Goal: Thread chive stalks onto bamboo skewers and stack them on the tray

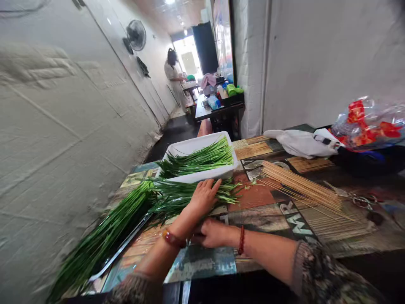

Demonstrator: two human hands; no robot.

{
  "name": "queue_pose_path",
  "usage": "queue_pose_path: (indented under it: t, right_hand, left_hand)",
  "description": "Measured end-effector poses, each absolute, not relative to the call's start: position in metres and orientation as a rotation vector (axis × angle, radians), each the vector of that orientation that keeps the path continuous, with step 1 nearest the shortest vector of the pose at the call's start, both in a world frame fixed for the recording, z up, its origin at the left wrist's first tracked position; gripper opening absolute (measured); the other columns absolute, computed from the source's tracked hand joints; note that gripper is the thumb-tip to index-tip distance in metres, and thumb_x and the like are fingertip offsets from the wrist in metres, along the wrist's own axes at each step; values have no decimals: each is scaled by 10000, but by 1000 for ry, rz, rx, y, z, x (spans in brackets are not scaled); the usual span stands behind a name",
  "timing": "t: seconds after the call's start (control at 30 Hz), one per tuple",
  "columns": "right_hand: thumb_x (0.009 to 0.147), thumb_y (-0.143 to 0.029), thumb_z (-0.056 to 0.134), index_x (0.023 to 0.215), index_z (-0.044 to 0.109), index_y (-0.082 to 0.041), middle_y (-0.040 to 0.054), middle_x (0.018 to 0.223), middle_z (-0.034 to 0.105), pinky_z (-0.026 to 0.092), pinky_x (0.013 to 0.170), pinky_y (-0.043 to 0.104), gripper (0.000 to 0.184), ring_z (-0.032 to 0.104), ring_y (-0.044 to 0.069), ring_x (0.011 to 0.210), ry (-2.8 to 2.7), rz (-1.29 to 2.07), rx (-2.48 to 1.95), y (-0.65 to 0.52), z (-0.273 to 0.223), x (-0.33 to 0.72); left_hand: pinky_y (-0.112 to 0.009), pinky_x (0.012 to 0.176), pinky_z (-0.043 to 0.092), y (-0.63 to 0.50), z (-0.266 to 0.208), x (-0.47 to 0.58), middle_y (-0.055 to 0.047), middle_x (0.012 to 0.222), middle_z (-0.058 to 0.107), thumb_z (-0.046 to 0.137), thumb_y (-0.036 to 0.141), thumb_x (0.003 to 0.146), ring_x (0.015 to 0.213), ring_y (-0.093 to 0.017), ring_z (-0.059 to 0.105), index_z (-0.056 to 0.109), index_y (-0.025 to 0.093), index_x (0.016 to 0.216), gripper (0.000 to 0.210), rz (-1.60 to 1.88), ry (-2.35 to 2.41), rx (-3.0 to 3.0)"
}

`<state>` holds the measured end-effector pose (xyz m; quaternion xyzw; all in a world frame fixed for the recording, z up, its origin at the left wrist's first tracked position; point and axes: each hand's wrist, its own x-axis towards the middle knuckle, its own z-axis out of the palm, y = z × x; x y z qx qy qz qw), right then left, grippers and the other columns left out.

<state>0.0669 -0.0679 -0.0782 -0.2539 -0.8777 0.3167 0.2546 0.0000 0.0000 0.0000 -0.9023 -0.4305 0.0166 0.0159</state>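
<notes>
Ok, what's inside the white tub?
Long green stalks lie in the white tub, paler ends to the right. Anything beneath them is covered and cannot be seen.

Glossy leaves point(177, 196), smooth plastic tray point(193, 146), matt wooden skewers point(300, 185)

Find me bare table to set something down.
Bare tabletop lies between the right hand and the sticks, and between that hand and the near edge. It's crowded left, around the greens and white tub, and far right, by clear plastic.

There are two hands point(202, 196), three heaps of green stalks point(202, 159), one white tray point(190, 145) and one fan point(136, 35).
</notes>
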Motion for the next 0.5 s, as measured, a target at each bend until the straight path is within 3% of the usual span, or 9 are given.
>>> queue_pose_path:
  t: [0.13, 0.23, 0.37, 0.5]
  right_hand:
    - [861, -186, 569, 946, 720, -144, 42, 910, 754, 439, 655, 223, 178, 650, 164, 766, -2398, 959, -659, -65, -69, 69]
    - [870, -194, 568, 983, 725, -139, 46, 913, 757, 454, 695, 218, 201, 668, 167, 808, -2379, 993, -670, -65, -63, 70]
    - [889, -221, 566, 1023, 714, -140, 41, 919, 755, 454, 719, 200, 216, 671, 148, 822, -2396, 958, -706, -65, -60, 69]
    - [893, -247, 570, 1006, 704, -142, 25, 908, 751, 437, 691, 175, 205, 654, 122, 798, -2452, 855, -701, -62, -58, 69]
  left_hand:
    - [-503, 1118, 272, -5, -7, -20, -159, 1466, 427, 671, 285, 765, 1346, -293, 400, 249, 170, 1484, 841, -89, -1383, -2814]
    - [-542, 1128, 228, -5, -13, -44, -163, 1483, 407, 685, 320, 753, 1365, -316, 372, 257, 173, 1481, 857, -93, -1381, -2754]
    - [-519, 1112, 252, -5, -24, -66, -170, 1450, 450, 618, 338, 812, 1337, -314, 407, 325, 141, 1449, 729, -69, -1423, -2634]
    - [-472, 1009, 355, -6, -33, -60, -146, 1297, 587, 524, 200, 835, 1171, -300, 535, 419, 143, 1390, 568, -15, -1469, -2489]
